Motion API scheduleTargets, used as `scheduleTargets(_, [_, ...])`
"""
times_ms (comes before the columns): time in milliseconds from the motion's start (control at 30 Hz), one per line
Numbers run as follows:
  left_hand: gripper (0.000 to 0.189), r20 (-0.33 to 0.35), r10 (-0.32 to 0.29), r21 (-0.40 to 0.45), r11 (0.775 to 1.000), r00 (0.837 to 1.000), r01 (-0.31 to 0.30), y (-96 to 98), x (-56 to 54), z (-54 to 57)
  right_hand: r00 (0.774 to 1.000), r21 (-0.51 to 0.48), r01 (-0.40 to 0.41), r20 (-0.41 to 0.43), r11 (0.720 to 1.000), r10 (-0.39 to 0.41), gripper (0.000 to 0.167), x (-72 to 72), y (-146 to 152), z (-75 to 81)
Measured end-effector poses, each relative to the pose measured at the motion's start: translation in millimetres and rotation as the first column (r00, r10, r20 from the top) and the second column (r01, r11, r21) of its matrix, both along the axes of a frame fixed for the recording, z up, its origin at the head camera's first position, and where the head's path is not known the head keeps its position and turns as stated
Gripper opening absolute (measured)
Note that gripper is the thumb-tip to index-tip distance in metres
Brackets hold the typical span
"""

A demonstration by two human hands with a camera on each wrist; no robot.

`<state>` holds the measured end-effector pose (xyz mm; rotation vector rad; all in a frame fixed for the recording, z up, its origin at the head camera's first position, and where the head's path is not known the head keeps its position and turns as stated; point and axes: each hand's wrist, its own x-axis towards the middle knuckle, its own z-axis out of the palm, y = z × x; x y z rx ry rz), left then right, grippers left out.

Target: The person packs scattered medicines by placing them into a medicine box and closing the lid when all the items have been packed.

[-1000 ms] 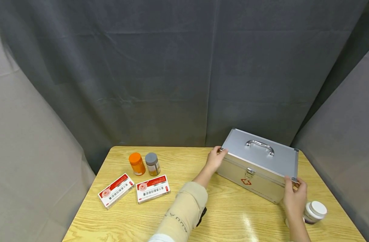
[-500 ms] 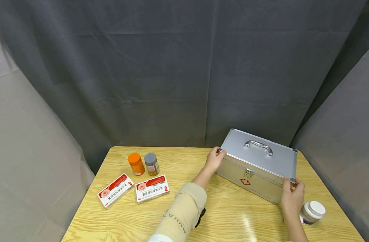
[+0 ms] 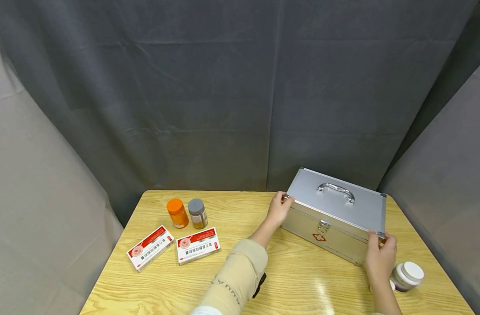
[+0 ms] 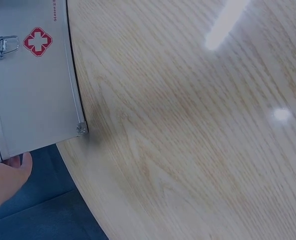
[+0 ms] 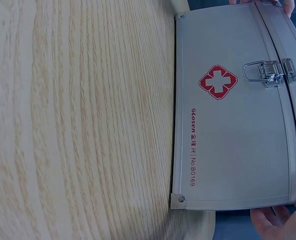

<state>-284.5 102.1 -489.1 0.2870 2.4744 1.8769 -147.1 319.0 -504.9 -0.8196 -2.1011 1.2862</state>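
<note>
A silver metal box [image 3: 334, 214] stands upright at the right part of the bench [image 3: 303, 288], set at an angle, with its right end closer to the person; its lid is down, flat and dull grey, with brighter metal edges and a curved shiny handle [image 3: 337, 187]; on the front face are a red emblem with a white cross [image 5: 218, 82], a line of red lettering [image 5: 193, 147] and a metal latch [image 5: 271, 72], whose wire loop points away from the lid; a metal cap [image 5: 178, 201] covers the lower corner.

The left hand [image 3: 278, 210] has its grip partly closed on the upper front left corner of the box; the right hand [image 3: 380, 258] grips the opposite front corner, thumb at the front and fingers bent around the end; a white jar [image 3: 408, 275] stands just beside the right wrist.
</note>
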Motion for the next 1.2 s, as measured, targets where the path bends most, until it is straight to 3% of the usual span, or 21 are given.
scheduleTargets(300, [0.030, -0.039, 0.009, -0.047, 0.999, 0.999, -0.010, -2.4, 2.1, -11.1, 1.000, -0.008, -0.010, -0.003, 1.000, 0.010, 0.046, -1.5, 0.2, -1.2])
scheduleTargets(700, [0.022, -0.049, 0.087, 0.056, 0.995, 0.995, -0.085, -6.0, 15.3, -12.2, 1.000, -0.018, -0.023, -0.010, 1.000, 0.023, 0.044, -3.4, -1.1, -0.6])
scheduleTargets(1033, [0.021, -0.096, 0.122, 0.091, 0.989, 0.988, -0.113, -13.3, 23.7, -11.7, 0.998, 0.001, -0.057, -0.030, 0.998, 0.057, 0.044, -6.4, -2.1, -1.6])
scheduleTargets(1200, [0.020, -0.083, 0.158, 0.078, 0.985, 0.984, -0.151, -15.7, 27.7, -16.7, 0.996, 0.009, -0.081, -0.031, 0.997, 0.081, 0.042, -8.9, -2.5, -3.3])
